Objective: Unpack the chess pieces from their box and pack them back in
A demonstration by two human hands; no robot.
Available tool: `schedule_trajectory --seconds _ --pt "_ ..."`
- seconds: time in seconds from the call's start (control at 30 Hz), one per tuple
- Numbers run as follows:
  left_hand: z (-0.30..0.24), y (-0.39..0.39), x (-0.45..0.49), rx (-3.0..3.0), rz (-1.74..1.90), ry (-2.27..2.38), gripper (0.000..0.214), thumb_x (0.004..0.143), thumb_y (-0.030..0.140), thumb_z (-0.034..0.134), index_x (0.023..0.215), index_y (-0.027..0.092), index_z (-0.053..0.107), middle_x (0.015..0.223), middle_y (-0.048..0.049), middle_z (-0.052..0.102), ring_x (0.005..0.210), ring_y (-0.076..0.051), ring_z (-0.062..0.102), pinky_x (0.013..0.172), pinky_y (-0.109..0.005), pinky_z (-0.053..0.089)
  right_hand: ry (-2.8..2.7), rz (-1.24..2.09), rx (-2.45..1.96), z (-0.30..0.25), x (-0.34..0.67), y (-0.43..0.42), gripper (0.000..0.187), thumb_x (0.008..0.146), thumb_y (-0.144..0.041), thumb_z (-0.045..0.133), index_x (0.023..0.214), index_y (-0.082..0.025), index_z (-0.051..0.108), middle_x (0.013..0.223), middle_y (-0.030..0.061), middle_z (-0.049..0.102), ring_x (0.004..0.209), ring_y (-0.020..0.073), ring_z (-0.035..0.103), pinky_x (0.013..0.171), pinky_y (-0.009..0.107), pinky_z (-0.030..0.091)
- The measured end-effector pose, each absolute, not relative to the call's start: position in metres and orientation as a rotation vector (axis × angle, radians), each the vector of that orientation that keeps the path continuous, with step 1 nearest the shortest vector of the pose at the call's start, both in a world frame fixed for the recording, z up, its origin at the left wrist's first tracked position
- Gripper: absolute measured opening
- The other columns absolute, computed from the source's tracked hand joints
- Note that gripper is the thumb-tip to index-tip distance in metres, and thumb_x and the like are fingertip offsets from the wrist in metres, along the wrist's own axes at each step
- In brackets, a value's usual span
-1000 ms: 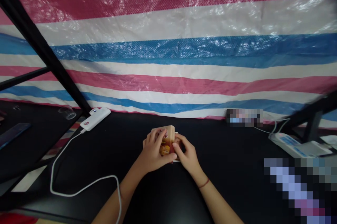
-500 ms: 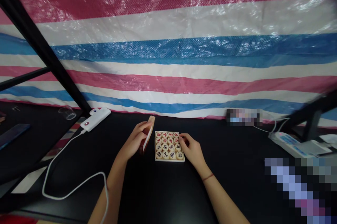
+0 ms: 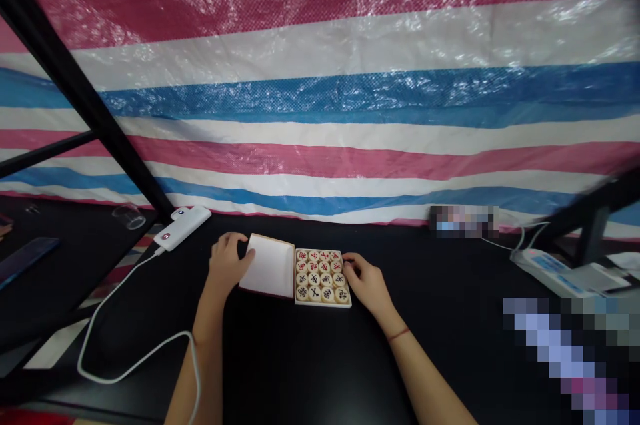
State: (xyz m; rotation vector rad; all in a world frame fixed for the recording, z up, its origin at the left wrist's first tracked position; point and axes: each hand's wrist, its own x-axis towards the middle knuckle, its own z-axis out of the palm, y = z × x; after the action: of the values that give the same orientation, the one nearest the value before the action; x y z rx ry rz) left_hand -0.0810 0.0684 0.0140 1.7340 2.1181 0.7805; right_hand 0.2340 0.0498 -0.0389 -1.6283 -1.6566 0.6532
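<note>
Holding thumb and forefinger of the left hand spread apart, with the thumb laid over the left edge of a box lid. Curling the right hand, with thumb and forefinger at the right edge of a shallow white tray; cannot tell whether pinching its wall or only touching it. See the lid lying just left of the tray on the black table, turned with its white inside up. Count sixteen round pieces in the tray, in four rows of four, marked in red on the two far rows and in black on the two near ones. Find a white cable looping over the left forearm from a white device at the far left of the table. Past the black post, see a clear cup and a dark phone. At right, see a white power strip; behind, a red, white and blue striped sheet.
</note>
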Motion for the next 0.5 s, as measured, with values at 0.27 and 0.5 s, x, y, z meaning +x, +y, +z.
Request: schedule_trajectory --seconds 0.27,0.5 --pt "-0.008 0.069 -0.033 2.071 0.678 1.745 0.035 0.094 0.026 0.038 0.117 0.021 0.065 0.119 -0.0079 0.068 0.109 -0.021 0.062 0.099 -0.032 0.046 -1.721 0.705 -1.606 -0.034 0.239 0.05 0.04 0.083 -0.04 0.043 0.101 -0.015 0.068 0.069 0.004 0.069 0.064 0.0185 0.065 0.062 0.027 0.046" --pt "-0.014 0.061 -0.003 2.03 0.419 1.713 0.043 0.096 0.025 0.033 0.132 0.02 0.056 0.124 -0.0091 0.067 0.115 -0.023 0.063 0.099 -0.034 0.045 -1.709 0.779 -1.602 -0.035 0.238 0.049 0.043 0.083 -0.041 0.045 0.107 -0.014 0.067 0.063 0.0019 0.066 0.061 0.0179 0.063 0.061 0.027 0.044"
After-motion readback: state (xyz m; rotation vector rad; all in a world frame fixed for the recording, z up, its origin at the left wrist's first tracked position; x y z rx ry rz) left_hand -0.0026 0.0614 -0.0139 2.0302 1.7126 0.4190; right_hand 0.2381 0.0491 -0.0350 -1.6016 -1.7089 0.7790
